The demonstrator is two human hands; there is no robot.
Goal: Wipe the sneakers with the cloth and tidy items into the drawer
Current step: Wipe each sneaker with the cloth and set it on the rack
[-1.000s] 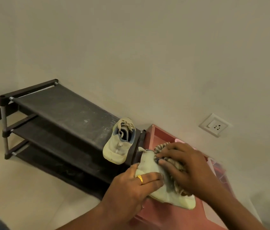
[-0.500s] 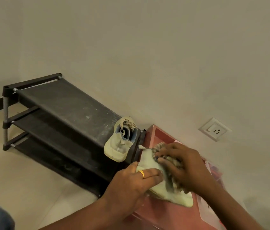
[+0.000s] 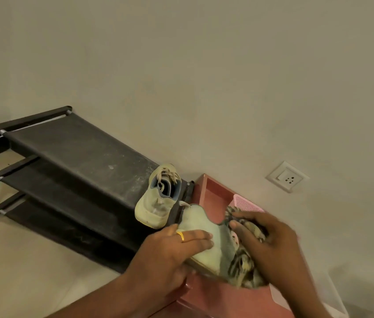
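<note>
My left hand (image 3: 170, 253) grips a pale green sneaker (image 3: 202, 228) on its side, fingers across the upper, above the open reddish drawer (image 3: 211, 193). My right hand (image 3: 266, 239) holds a patterned cloth (image 3: 245, 269) against the sneaker's front part; the cloth bunches under the palm and hangs below it. The second pale sneaker (image 3: 158, 198) sits on the right end of the black shoe rack's top shelf (image 3: 78, 148), laces up, heel toward me.
A pink perforated basket (image 3: 245, 204) stands in the drawer behind my right hand. The three-tier black rack stands on the pale floor against the wall. A white wall socket (image 3: 287, 176) is at the right. A clear plastic box edge (image 3: 332, 292) shows at the lower right.
My right hand has slid the cloth along the sneaker toward the right and down. The left hand keeps its hold on the sneaker. More of the drawer and the pink basket now show.
</note>
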